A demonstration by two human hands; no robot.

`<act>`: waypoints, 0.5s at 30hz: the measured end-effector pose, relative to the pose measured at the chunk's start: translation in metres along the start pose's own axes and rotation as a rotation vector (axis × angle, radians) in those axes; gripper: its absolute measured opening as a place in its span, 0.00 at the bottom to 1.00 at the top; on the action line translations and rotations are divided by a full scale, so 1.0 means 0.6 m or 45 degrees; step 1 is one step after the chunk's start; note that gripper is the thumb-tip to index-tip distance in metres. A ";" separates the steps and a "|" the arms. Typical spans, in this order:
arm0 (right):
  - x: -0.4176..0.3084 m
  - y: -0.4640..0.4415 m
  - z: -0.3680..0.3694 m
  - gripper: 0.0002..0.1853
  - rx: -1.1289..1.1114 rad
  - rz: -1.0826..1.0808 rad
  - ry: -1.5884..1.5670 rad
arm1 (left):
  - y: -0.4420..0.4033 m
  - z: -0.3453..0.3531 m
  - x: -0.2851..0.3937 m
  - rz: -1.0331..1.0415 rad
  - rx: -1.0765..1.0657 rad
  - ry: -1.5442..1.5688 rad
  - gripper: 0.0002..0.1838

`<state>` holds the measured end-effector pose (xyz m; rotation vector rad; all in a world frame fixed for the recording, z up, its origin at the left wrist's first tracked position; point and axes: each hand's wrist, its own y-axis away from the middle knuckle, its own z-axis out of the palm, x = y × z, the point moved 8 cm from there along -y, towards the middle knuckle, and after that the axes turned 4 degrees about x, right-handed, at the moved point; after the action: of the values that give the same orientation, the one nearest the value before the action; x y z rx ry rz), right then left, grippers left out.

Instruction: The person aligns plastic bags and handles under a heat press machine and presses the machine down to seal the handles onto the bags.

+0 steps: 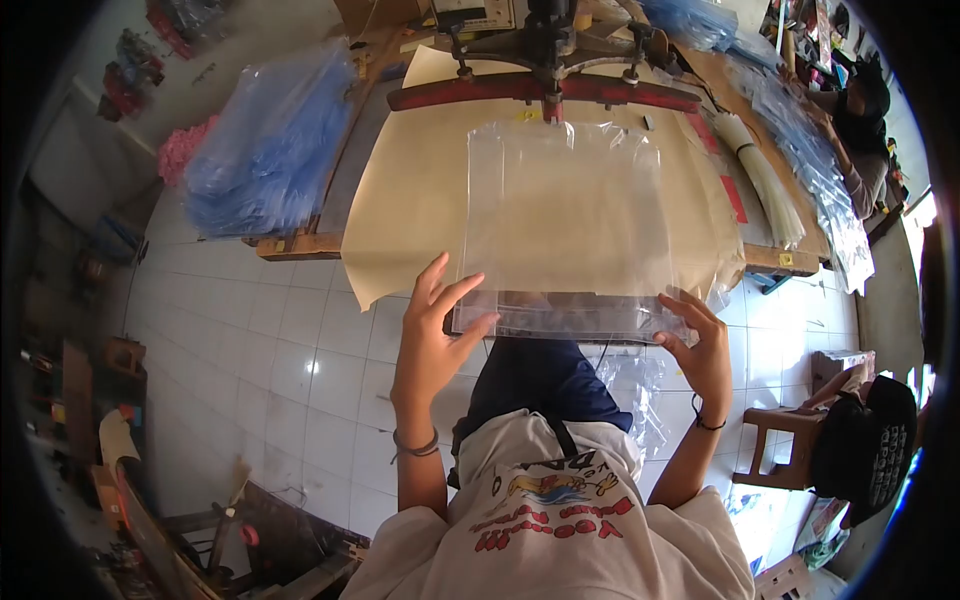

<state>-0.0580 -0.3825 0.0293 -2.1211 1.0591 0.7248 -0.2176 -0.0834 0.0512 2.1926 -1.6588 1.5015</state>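
In the head view, a clear plastic sheet (570, 230) lies flat on brown paper (405, 180) that covers the surface (300, 245), its near end reaching past the paper's front edge toward the person. The left hand (440, 325) is at the sheet's near left corner, its grip released, with fingers spread and thumb apart from them. The right hand (698, 340) is at the near right corner, fingers and thumb over the edge; I cannot tell whether its grip pinches the plastic. A red bar (450, 92) stands beyond the sheet. Bluish plastic (265, 150) is piled to the left, and pale strips (765, 185) lie bundled to the right.
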 end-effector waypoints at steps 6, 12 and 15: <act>0.018 0.007 -0.003 0.30 0.009 0.173 -0.116 | 0.024 0.035 -0.046 -0.329 -0.306 0.356 0.31; 0.012 0.027 0.024 0.39 0.119 0.085 -0.217 | 0.047 0.055 -0.065 -0.276 -0.075 0.356 0.25; 0.017 0.036 0.039 0.39 0.085 0.146 -0.262 | 0.055 0.060 -0.064 -0.407 -0.016 0.388 0.25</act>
<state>-0.0748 -0.3796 0.0005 -1.8955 1.0828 0.9281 -0.2177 -0.0882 -0.0108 1.9784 -1.1624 1.6225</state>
